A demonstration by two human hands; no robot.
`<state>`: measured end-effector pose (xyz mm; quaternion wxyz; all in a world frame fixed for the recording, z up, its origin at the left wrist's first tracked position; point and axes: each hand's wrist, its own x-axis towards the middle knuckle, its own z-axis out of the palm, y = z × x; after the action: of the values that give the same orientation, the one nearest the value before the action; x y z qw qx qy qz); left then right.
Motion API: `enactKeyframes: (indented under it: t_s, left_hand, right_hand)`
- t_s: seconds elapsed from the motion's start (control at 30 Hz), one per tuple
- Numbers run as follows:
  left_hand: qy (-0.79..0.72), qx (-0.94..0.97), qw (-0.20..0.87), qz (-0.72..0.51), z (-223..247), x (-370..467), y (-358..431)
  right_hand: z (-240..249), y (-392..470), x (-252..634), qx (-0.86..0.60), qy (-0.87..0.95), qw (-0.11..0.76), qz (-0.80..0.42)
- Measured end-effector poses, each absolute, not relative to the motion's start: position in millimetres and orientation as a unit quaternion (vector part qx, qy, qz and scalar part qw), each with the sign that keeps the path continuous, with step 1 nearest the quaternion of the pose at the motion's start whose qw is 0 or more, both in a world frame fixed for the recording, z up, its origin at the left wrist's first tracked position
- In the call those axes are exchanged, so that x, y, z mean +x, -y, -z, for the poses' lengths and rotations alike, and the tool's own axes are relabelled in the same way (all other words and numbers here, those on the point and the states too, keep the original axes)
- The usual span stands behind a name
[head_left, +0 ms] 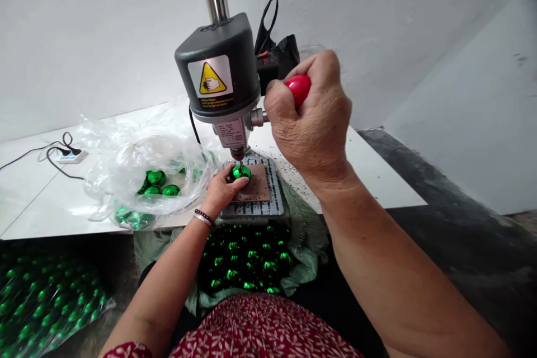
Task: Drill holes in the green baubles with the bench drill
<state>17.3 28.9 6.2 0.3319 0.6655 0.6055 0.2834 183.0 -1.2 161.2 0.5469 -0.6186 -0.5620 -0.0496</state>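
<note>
My left hand [222,190] grips a shiny green ball [242,172] between thumb and fingers, on a brown board [258,187] that lies on the slotted metal base [274,201] of a drill press. Right above the ball is the chuck [237,152], its bit reaching down to the ball's top; whether it has entered the ball I cannot tell. My right hand [312,112] is wrapped around the red knob [298,89] of the feed lever, to the right of the dark drill head [218,67]. Dark shavings lie around the base.
A clear plastic bag [126,151] with several green balls sits left of the press. Below the table edge, a woven sack [306,263] is full of green balls. Another full bag [46,296] stands lower left. A power strip [71,155] with cables lies on the white table [33,201].
</note>
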Motion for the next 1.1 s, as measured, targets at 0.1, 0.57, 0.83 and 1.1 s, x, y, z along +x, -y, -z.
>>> enactKeyframes:
  t_s: [0.1,0.57,0.83,1.1]
  left_hand:
    - [-0.617,0.673,0.303,-0.273,-10.5,17.1,-27.2]
    - [-0.593,0.724,0.280,-0.213,-17.9,18.4,-32.5]
    - [-0.568,0.655,0.429,-0.254,-16.7,9.7,-40.3]
    - [-0.564,0.648,0.447,-0.249,-18.6,9.4,-46.1]
  right_hand:
    - [-160.8,1.8,182.9,-0.620,0.562,0.545,0.048]
    - [-160.7,3.6,182.8,-0.583,0.560,0.588,0.033]
    - [-154.2,-1.8,184.4,-0.516,0.579,0.629,0.047]
    - [-156.6,-0.9,184.4,-0.552,0.575,0.603,0.036]
